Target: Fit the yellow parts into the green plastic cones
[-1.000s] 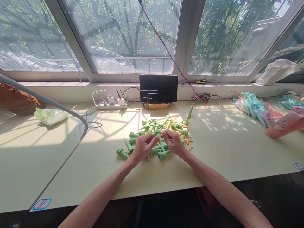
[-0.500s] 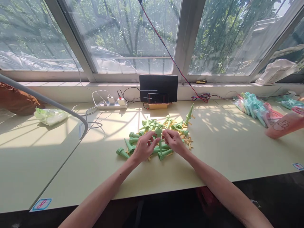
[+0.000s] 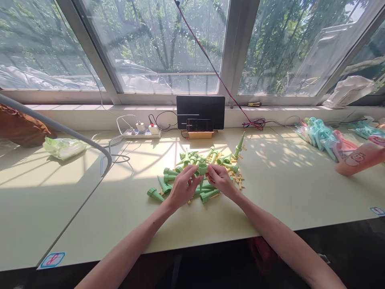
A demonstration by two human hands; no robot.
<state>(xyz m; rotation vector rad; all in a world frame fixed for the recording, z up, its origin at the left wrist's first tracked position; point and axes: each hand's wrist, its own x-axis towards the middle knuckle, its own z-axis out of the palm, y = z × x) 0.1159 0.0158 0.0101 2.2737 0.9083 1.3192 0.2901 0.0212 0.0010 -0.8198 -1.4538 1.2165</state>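
Note:
Between my hands, above a pile, is a green plastic watering spike [image 3: 202, 169] with its wide ribbed collar up, its round mouth facing me and its tip down. My left hand [image 3: 183, 186] is closed around it from the left, thumb and fingers below the collar. My right hand [image 3: 221, 178] is pinched at its right side, just under the collar; whatever its fingertips hold is hidden. More green spikes [image 3: 170, 176] lie under and around my hands, with small yellow valve pieces [image 3: 240, 180] at the right of the pile.
One green spike with a yellow piece [image 3: 240, 146] stands upright behind the pile. A phone [image 3: 199, 125] leans before a black tablet [image 3: 201, 110]. At left are a power strip [image 3: 142, 131] and a grey curved tube [image 3: 69, 134]; a pink bag [image 3: 362, 157] lies right.
The spike has tipped so that its open mouth now shows toward me. My left fingers have shifted slightly around it; my right hand has barely moved.

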